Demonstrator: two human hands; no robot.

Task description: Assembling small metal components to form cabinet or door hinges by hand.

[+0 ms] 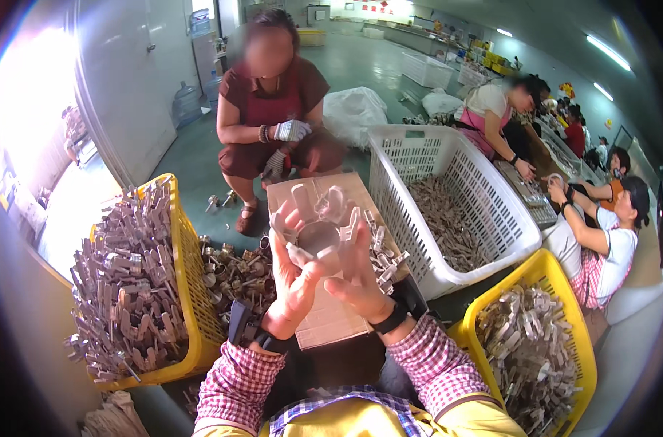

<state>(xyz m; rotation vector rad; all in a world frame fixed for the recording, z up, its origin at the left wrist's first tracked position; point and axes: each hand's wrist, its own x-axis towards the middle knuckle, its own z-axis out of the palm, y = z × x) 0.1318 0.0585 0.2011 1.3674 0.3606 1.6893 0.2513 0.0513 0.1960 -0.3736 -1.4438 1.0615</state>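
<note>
Over a brown cardboard sheet (335, 313), I hold up a pale, glossy crown-shaped part (320, 239) with a round middle and several rounded prongs. My left hand (293, 280) grips its left side, the thumb at the near edge. Around its right side, my right hand (362, 282) has its fingers raised against the prongs. Glare blurs the part, so I cannot tell its material. Loose metal fittings (240, 280) lie in a heap left of the cardboard, and more metal pieces (384, 255) lie along its right edge.
Yellow crates full of metal parts stand at left (189, 291) and right (587, 349). A large white crate (455, 273), partly filled, stands ahead right. Facing me, a person (273, 109) in gloves squats beyond the cardboard. Other people (601, 240) work along a bench at right.
</note>
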